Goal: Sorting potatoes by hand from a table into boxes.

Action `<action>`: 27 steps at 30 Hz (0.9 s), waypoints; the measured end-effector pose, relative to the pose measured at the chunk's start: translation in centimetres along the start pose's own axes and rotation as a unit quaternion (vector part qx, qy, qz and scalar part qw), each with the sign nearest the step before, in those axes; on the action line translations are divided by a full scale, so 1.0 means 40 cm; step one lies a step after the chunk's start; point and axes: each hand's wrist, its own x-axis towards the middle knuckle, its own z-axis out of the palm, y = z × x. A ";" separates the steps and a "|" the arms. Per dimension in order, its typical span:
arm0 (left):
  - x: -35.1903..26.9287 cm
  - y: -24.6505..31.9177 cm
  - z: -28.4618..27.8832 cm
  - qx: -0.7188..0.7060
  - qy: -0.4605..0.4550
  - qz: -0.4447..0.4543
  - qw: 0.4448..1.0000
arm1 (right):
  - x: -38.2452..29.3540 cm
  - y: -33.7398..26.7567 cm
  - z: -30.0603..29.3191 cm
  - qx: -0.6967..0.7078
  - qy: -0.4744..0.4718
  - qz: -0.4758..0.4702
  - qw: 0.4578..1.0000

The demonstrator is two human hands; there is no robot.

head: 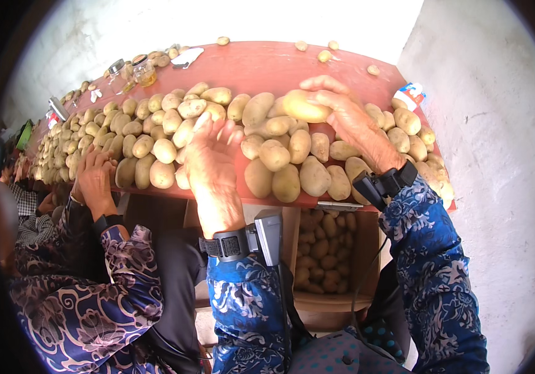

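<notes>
My right hand (pixel 342 105) holds a large yellowish potato (pixel 306 106) above the right part of the potato spread. Palm up and fingers apart, my left hand (pixel 214 163) is over the near middle of the red table (pixel 258 61), with nothing seen held in it. Beside its fingers lie potatoes in a dense layer (pixel 164 150). Between my two hands are more potatoes (pixel 274 155), some in a row along the near edge. Both my wrists carry black straps with small devices.
A co-worker's hands (pixel 94 175) rest at the potatoes on my left. Below the table edge stands a box (pixel 337 301) of potatoes. Two glass jars (pixel 143 71), a white cloth or paper (pixel 188 57) and small potatoes (pixel 324 56) lie farther back. A wall (pixel 496 140) bounds the right side.
</notes>
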 end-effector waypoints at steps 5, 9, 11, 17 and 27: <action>0.001 -0.013 0.026 0.055 -0.083 -0.094 0.991 | 0.004 -0.050 0.118 -0.031 -0.065 -0.049 0.996; 0.011 -0.020 0.023 -0.024 -0.265 -0.110 0.958 | 0.032 -0.045 0.160 -0.080 -0.167 -0.144 0.972; 0.017 -0.014 0.004 -0.044 -0.149 -0.066 0.986 | 0.050 -0.038 0.134 -0.212 -0.086 -0.151 0.962; 0.027 0.000 -0.034 -0.093 -0.050 0.016 0.994 | 0.054 0.036 0.051 -0.531 -0.116 -0.033 0.838; 0.037 0.003 -0.021 -0.101 -0.012 -0.036 0.994 | 0.089 0.165 0.038 -0.628 -0.118 -0.128 0.759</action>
